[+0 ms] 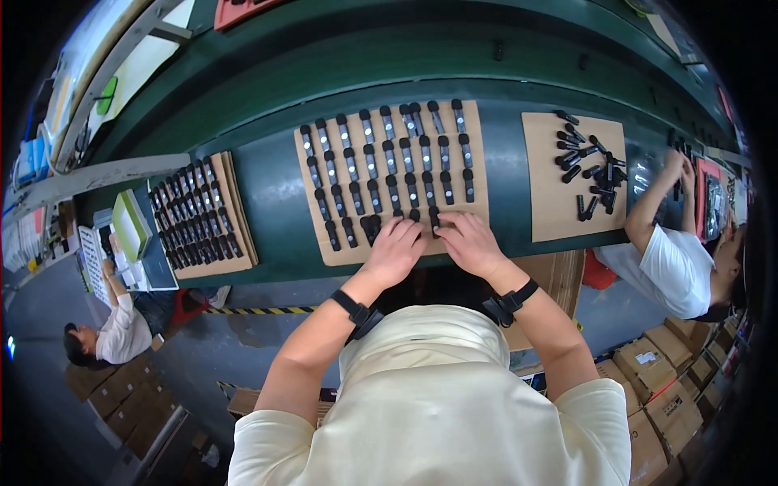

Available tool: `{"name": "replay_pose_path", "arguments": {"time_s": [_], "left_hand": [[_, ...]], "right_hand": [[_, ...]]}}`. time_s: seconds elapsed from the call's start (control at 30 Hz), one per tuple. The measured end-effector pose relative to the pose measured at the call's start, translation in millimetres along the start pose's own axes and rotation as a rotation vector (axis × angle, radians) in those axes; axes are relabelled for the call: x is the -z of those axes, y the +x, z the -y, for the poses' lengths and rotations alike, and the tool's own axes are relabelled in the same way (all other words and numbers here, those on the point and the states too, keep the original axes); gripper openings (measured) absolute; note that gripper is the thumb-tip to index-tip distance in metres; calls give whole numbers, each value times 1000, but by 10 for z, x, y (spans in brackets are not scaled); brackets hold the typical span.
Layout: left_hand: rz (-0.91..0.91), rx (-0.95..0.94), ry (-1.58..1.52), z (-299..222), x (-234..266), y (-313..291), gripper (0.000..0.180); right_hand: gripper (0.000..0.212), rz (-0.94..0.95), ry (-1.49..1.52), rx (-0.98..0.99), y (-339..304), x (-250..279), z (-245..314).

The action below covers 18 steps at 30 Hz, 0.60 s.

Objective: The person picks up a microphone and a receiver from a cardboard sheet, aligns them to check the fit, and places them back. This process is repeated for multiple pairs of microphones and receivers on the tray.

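Observation:
A brown cardboard sheet (pixel 328 253) lies in front of me on the dark green bench. Rows of small black microphones (pixel 389 123) with rounded, foam-like heads stretch across it, many showing a pale round mark. At the sheet's near edge, my left hand (pixel 395 249) has its fingers bent down over a microphone in the nearest row. Beside it, my right hand (pixel 470 243) pinches another small black microphone (pixel 434 217) with thumb and fingers close together. The lower parts of the microphones at my fingertips are hidden by my hands.
Left of me, stacked cardboard sheets (pixel 247 247) carry more microphones in rows. A right-hand cardboard sheet (pixel 551 211) bears a loose heap of black pieces (pixel 596 174). A co-worker (pixel 677 259) works at far right, another person (pixel 121 328) at far left. Boxes (pixel 648 356) stand behind, right.

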<state>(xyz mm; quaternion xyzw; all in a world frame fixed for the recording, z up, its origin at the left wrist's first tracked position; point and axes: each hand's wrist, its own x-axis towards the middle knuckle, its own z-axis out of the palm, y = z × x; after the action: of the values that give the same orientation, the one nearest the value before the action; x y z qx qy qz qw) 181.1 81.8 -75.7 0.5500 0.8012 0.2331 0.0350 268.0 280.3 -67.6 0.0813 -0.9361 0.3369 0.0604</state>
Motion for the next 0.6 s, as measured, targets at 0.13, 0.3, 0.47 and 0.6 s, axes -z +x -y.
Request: {"name": "replay_pose_path", "arguments": {"time_s": [0.13, 0.3, 0.47, 0.6], "left_hand": [[21, 5, -56, 4, 96, -31, 23], [-23, 136, -167, -120, 353, 122, 24], [-162, 334, -110, -207, 536, 256, 24], [-250, 493, -32, -284, 688, 327, 23]], "right_hand": [[24, -118, -102, 27, 274, 421, -432], [20, -273, -130, -33, 859, 818, -1345], [20, -291, -274, -61, 1643, 955, -2185], [25, -266, -457, -81, 2208, 891, -2684]]}}
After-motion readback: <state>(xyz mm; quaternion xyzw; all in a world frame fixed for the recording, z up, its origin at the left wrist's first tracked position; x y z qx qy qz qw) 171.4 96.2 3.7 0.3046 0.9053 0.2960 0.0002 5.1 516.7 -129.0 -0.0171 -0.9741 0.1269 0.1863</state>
